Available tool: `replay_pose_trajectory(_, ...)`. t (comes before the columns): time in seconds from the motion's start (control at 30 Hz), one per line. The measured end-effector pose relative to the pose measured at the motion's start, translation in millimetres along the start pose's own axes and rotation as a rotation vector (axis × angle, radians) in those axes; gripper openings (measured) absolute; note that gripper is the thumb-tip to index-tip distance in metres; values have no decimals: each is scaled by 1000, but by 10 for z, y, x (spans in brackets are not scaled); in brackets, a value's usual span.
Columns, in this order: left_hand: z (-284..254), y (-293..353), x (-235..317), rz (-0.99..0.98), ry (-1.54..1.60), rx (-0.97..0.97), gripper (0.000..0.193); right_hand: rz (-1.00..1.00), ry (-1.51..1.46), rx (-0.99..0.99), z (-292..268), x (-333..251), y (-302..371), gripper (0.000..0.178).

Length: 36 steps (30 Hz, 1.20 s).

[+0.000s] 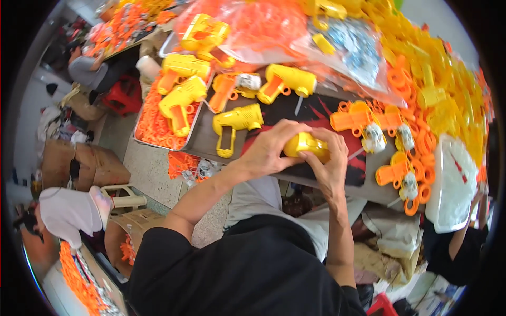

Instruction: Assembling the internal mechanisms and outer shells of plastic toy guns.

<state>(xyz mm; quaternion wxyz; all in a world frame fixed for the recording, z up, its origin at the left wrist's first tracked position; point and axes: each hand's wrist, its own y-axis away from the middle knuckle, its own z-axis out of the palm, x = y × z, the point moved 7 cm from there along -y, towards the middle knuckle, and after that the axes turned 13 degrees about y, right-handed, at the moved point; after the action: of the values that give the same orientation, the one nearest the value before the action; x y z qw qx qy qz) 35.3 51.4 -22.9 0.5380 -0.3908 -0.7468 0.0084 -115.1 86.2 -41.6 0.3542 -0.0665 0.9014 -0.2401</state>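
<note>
My left hand (273, 149) and my right hand (330, 163) are closed around a yellow plastic shell (307, 144) at the table's near edge, over a black and red mat (329, 105). Fingers cover much of the shell, and its underside is hidden. Left of my hands lies a yellow gun-shaped housing (238, 124) with an open handle frame. Beyond them is another yellow housing (292, 80) with an orange handle part. To the right, several orange gun-shaped parts (352, 119) lie with silver-white cylindrical pieces (373, 138) attached.
A metal tray (138, 138) of small orange parts stands at left, with yellow housings on top. Clear bags (258, 26) lie at the back. Yellow parts (448, 68) pile up at right, near a white tub (454, 210). Other people (90, 71) sit nearby.
</note>
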Motion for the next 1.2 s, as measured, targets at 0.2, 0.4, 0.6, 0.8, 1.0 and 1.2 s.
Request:
replay_pose_trajectory(0.2,-527,-24,38,-99,75,77,65,101,-84,177,-190,62,75,35)
replay_pose_trajectory(0.4,-2265,-249,-276,-154,352,949,50,166,-92,150,95,507,154,22)
replay_pose_trajectory(0.6,-3384,-995,-1016,-88,463,1143,67,264,-151,74,136,599,144,22)
replay_pose_trajectory(0.8,-3917,-1486,-1784,-357,-284,904,90,212,-102,64,226,538,97,18)
replay_pose_trajectory(1.0,-3074,-1596,-1473,-435,-991,803,70,233,-54,66,165,660,127,13)
replay_pose_trajectory(1.2,-1799,-698,-269,146,-579,243,32,245,-50,87,59,663,115,12)
